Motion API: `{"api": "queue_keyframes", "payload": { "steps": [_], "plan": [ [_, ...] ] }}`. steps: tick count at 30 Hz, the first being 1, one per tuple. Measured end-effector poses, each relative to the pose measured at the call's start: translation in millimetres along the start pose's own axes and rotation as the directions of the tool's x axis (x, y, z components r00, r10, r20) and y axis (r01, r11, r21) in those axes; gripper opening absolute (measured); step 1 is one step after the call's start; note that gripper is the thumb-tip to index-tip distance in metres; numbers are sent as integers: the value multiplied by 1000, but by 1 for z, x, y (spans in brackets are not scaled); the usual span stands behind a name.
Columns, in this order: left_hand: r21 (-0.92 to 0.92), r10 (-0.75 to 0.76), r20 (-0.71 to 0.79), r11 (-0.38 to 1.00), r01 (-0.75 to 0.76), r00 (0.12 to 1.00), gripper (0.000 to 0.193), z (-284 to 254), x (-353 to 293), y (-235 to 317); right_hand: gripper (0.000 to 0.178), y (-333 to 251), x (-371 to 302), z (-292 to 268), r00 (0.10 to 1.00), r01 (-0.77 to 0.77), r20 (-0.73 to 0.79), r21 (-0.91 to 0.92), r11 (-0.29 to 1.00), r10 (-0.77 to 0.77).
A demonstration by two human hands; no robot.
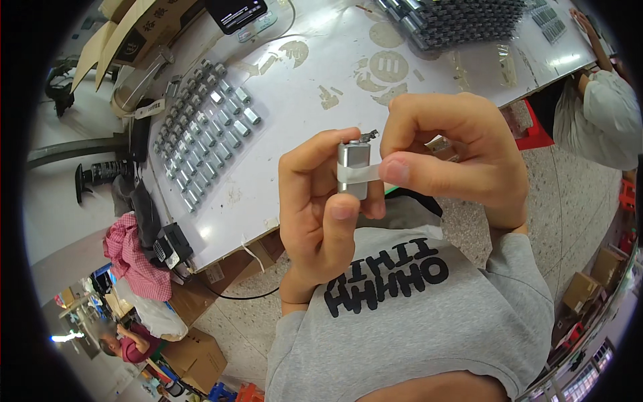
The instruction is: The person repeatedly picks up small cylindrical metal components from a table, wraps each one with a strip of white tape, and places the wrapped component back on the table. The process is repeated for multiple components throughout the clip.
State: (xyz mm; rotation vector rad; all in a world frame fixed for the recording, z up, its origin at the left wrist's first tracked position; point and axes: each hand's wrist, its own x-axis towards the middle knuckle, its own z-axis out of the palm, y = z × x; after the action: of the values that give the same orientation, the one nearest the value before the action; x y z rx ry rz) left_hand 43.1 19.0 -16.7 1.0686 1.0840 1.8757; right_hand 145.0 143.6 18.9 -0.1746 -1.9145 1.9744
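My left hand [309, 211] is closed around the sides of a small silver metal lighter [356, 155], upright, with a dark mechanism sticking out at its top. A whitish translucent strip of tape [362, 175] runs across the lighter's middle and off to the right. Its free end is pinched between the thumb and forefinger of my right hand [462, 151]. The other fingers of that hand are curled in. Both hands are in front of my chest, near the table's front edge.
Rows of similar silver pieces [214, 141] stand on the white table [295, 100] at left. A dense block of them [455, 23] lies at the far side. A phone [234, 13], an open carton [134, 33] and a tape dispenser-like black box [173, 246] are around. Another person [603, 114] sits at right.
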Motion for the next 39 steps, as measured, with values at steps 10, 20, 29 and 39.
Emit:
{"api": "queue_keyframes", "payload": {
  "steps": [10, 20, 29, 39],
  "plan": [
    [166, 66, -90, 985, -51, 994, 51, 2, -1, -1, 9, -2, 3, 4, 998, -38, -42, 29, 999, 40],
    [423, 19, -15, 906, -11, 1000, 41, 5, 6, 4, 14, 19, 9, 0, 970, 214, -33, -345, 914, -240],
    [703, 70, -48, 711, -16, 996, 35, -1, 17, 8, 18, 17, 5, -10, 994, -49, 97, 29, 998, 46],
    [318, -89, -161, 938, 137, 983, 35, -11, 17, 16, 31, 45, -16, -21, 979, 63, -140, -476, 877, -147]
  ]
}}
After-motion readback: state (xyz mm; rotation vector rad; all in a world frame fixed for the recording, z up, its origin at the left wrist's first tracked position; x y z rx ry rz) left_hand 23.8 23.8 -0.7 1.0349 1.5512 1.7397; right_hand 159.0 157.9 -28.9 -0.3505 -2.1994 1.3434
